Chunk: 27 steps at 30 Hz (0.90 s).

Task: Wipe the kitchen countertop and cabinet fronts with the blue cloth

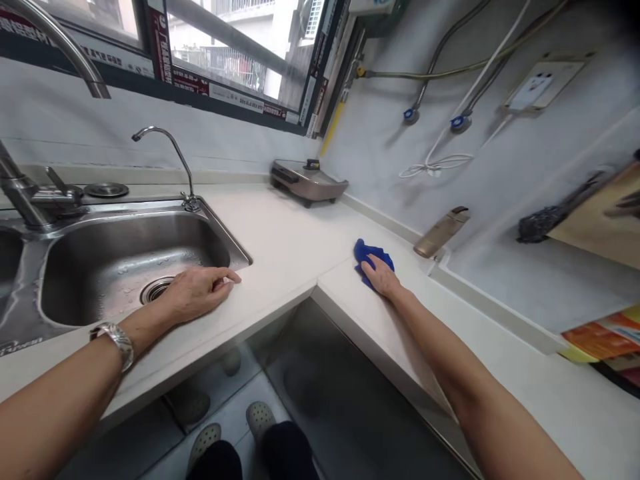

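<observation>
My right hand (pixel 381 275) presses a bunched blue cloth (pixel 374 252) onto the white countertop (pixel 290 227), just right of the corner seam. The fingers are partly hidden in the cloth's folds. My left hand (pixel 203 291) rests at the front rim of the stainless steel sink (pixel 135 233), fingers loosely bent and nothing in them. A patterned silver bracelet (pixel 116 343) circles the left wrist. The sink drain (pixel 156 289) shows partly behind that hand, and water drops dot the basin.
An electric pan with a glass lid (pixel 309 180) stands in the back corner. A bronze bottle (pixel 441 232) is beside the right wall. Two faucets (pixel 167 137) rise behind the sink. Orange packaging (pixel 607 333) lies at the far right. Hoses and a cable run along the wall.
</observation>
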Motion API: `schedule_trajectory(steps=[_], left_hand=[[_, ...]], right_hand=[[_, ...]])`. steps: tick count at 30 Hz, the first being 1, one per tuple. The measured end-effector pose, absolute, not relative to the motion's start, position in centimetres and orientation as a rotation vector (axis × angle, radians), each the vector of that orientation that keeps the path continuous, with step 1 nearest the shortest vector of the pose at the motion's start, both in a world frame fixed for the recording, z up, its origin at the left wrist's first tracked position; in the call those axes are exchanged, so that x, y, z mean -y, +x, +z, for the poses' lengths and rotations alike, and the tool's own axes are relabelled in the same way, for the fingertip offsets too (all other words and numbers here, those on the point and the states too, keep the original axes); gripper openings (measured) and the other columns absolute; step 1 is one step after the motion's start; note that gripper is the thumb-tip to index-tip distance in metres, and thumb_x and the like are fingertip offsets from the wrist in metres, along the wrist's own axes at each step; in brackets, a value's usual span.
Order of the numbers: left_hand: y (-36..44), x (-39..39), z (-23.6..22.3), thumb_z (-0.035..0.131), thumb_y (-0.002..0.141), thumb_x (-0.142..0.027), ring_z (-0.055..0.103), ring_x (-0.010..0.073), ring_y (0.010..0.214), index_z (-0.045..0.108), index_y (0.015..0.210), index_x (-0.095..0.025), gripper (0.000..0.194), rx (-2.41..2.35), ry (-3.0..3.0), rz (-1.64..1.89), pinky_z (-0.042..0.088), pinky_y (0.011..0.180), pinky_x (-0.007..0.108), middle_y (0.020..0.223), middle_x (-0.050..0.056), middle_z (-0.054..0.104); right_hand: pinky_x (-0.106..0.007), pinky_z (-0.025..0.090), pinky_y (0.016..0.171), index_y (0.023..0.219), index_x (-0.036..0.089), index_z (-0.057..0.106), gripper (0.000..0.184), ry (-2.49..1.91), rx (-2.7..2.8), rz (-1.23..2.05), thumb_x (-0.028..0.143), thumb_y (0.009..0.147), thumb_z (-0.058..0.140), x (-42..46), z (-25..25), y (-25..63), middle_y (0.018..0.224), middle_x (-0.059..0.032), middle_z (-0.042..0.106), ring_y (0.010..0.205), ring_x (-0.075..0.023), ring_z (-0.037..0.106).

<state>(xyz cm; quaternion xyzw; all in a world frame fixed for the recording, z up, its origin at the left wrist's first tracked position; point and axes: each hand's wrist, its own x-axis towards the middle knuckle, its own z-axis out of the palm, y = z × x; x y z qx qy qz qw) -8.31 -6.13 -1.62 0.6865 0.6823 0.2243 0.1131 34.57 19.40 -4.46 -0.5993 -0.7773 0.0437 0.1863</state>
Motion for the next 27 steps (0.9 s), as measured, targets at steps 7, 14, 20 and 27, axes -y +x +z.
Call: schedule_trajectory(steps=[7,14,20,27], left_hand=[[-8.4,6.2,-1.4,0.041,0.089,-0.050,0.052,0.0143,0.064,0.074,0.116,-0.024,0.051,-1.971,2.016,0.677,0.033,0.066,0.029,0.067,-0.001,0.058],[-8.5,6.2,-1.4,0.042,0.087,-0.051,0.053,0.0164,0.067,0.074,0.115,-0.023,0.051,-1.954,2.011,0.670,0.034,0.066,0.030,0.068,0.000,0.059],[-8.5,6.1,-1.2,0.043,0.091,-0.050,0.053,0.0158,0.069,0.072,0.119,-0.023,0.048,-2.002,1.983,0.638,0.032,0.069,0.028,0.070,-0.002,0.058],[-8.1,6.1,-0.4,0.041,0.089,-0.058,0.057,0.0171,0.069,0.073,0.119,-0.028,0.053,-2.116,1.890,0.552,0.036,0.070,0.026,0.069,-0.002,0.063]], right_hand=[[-0.055,0.026,0.128,0.149,0.014,0.053,0.072,-1.506,2.314,0.158,0.061,0.097,0.036,-10.7,-5.4,41.4,0.160,-0.0149,0.047,0.151,-0.0341,0.039],[-0.051,0.027,0.128,0.156,0.021,0.046,0.068,-1.587,2.404,0.072,0.061,0.102,0.035,-1.5,-6.7,50.3,0.166,-0.0087,0.038,0.155,-0.0305,0.032],[-0.052,0.030,0.127,0.149,0.013,0.053,0.069,-2.030,2.059,-0.057,0.056,0.097,0.037,-5.7,-6.8,55.4,0.156,-0.0150,0.052,0.150,-0.0337,0.041],[-0.047,0.025,0.129,0.151,0.010,0.051,0.067,-1.934,2.140,0.013,0.051,0.101,0.035,-12.7,-5.2,49.3,0.162,-0.0152,0.043,0.154,-0.0304,0.034]])
